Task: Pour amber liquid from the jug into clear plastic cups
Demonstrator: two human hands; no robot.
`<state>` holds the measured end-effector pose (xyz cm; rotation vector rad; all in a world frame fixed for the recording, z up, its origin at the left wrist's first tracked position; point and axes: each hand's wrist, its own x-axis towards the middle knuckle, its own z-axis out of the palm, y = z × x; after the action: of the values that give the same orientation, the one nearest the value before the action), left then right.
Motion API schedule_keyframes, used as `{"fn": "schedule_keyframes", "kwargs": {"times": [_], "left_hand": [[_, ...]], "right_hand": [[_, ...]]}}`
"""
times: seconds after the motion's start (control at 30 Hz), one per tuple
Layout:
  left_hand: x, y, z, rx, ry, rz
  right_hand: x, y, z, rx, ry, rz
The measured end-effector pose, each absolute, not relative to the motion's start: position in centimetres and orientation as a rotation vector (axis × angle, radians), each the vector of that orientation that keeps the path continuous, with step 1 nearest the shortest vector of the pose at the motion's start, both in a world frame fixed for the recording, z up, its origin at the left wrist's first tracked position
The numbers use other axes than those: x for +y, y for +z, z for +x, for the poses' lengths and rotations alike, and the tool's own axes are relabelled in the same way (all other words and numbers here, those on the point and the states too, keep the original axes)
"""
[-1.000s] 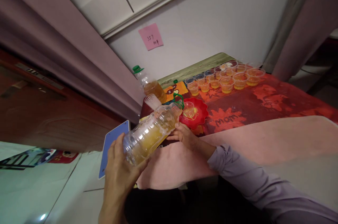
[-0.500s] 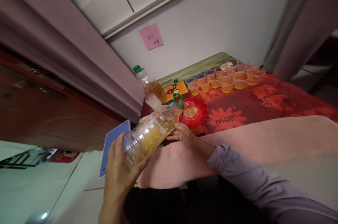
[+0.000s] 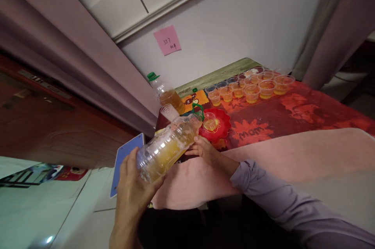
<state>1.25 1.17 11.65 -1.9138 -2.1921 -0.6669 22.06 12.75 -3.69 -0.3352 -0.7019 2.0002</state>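
Note:
My left hand (image 3: 133,184) is wrapped round the base of a large clear bottle (image 3: 166,149) with yellow liquid in it. The bottle is tilted, its neck pointing right. My right hand (image 3: 205,151) supports the bottle near its neck, fingers closed against its underside. The mouth is over a clear plastic cup (image 3: 209,121), which stands on a red scalloped plate (image 3: 224,126) and holds a little liquid. A green handle ring (image 3: 198,111) shows by the bottle's neck.
A second bottle (image 3: 171,98) with a green cap stands at the back left, beside stacked cups (image 3: 169,112). Several cups with yellow liquid (image 3: 252,93) stand in rows at the back right. A green cap (image 3: 195,90) lies near the wall.

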Motion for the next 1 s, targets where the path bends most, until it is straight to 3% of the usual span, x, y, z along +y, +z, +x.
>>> {"fn": "schedule_keyframes", "kwargs": {"times": [1.0], "left_hand": [[1.23,11.70,1.29,-2.212,-0.626,-1.911]], "right_hand": [[12.80,-3.70,22.06,-0.712,1.996,-0.358]]}}
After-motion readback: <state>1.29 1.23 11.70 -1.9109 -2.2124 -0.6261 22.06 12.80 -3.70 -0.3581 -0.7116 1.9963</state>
